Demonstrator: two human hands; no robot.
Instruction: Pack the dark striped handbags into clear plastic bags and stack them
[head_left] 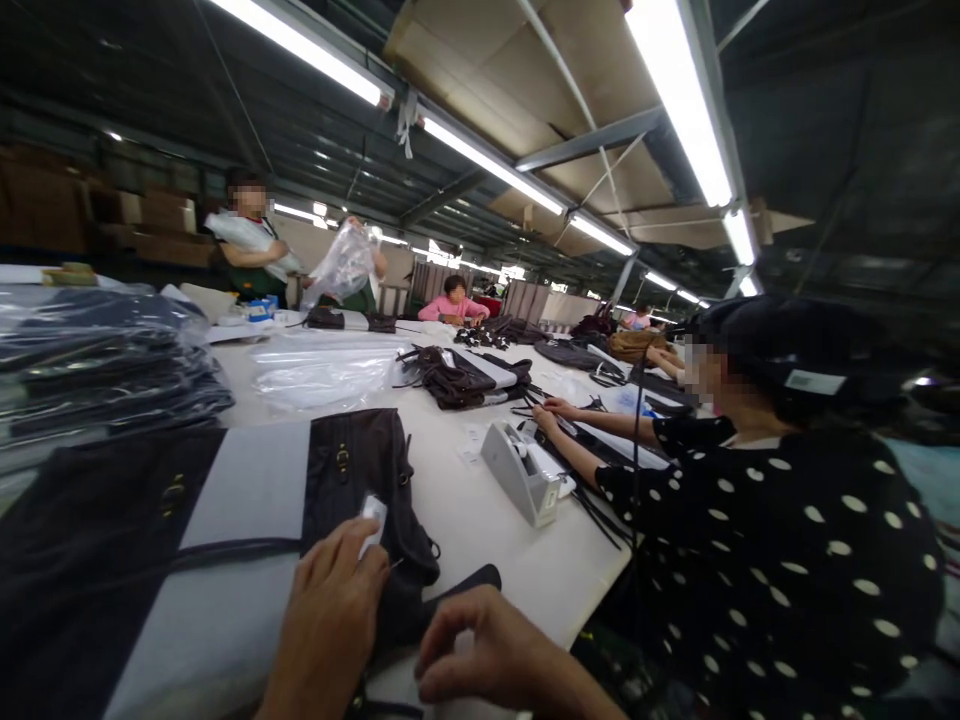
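Note:
A dark brown and grey bag [247, 520] lies flat on the white table [480, 520] in front of me. My left hand [330, 610] rests on its dark end and pinches a small white tag [373, 520] between the fingertips. My right hand [487, 650] hovers beside it at the table's near edge, with thumb and fingers curled together; what it holds, if anything, I cannot make out. A black strap end [469, 582] of the bag lies between the two hands.
A grey tape dispenser [521, 470] stands mid-table. To my right a person in a black polka-dot top [772, 540] works on black straps. Stacked bagged items [97, 360] sit far left, a clear plastic bag [322, 375] and another bag [465, 375] further back. More people work beyond.

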